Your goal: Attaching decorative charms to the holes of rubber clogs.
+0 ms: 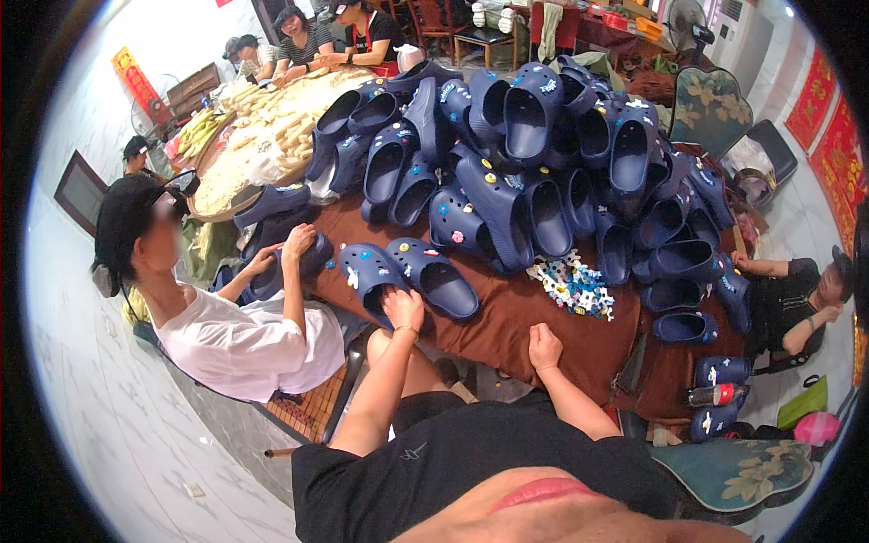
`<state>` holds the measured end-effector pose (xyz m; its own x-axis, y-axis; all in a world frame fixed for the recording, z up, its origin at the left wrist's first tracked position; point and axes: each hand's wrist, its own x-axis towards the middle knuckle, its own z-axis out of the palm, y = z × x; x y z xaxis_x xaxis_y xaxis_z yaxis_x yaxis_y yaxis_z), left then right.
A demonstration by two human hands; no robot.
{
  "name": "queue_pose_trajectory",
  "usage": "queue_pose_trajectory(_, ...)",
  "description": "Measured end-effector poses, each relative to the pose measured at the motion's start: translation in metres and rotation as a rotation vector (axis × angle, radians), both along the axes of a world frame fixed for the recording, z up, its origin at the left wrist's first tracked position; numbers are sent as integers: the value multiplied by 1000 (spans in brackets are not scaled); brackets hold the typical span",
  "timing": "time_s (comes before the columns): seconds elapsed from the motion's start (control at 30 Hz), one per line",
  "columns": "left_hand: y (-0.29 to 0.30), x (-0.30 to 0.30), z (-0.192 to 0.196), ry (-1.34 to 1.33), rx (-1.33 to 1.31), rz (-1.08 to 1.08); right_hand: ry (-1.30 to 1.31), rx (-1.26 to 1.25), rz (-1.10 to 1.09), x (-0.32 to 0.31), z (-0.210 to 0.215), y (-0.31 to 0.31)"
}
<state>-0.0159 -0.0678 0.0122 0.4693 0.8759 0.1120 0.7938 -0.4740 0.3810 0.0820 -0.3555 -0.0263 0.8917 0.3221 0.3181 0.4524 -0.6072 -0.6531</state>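
Note:
A dark blue clog (358, 264) with small charms on its toe lies at the near left of the cloth-covered table. My left hand (404, 309) is closed on it at the foot opening, with the fingertips hidden inside. Touching its right side is a second blue clog (453, 288), also with charms. My right hand (545, 347) is a loose fist over the table's near edge; what it holds, if anything, is hidden. Beyond that hand lies a heap of white, blue and yellow shoe charms (575, 282).
A big pile of blue clogs (534, 136) covers the table's far side. A person in white (240, 335) sits at left, hands on a clog; another in black (787, 303) is at right. Brown cloth (489, 339) covers the table. A bottle (715, 395) lies at right.

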Motion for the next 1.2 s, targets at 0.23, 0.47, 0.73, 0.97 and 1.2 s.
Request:
queue_pose_trajectory(0.23,4,0,-9,35,-82,71,39,-10,11,-3,1,-2)
queue_pose_trajectory(0.47,-4,5,-25,-19,-16,86,24,-16,21,-2,0,0)
queue_pose_trajectory(0.73,-3,8,-29,-84,9,119,-3,-15,38,-2,1,-1)
queue_pose_trajectory(0.97,-2,8,-31,-77,-24,113,-11,-28,21,-2,2,0)
queue_pose_trajectory(1.2,-2,9,-32,-79,-4,115,-13,-21,26,-2,2,1)
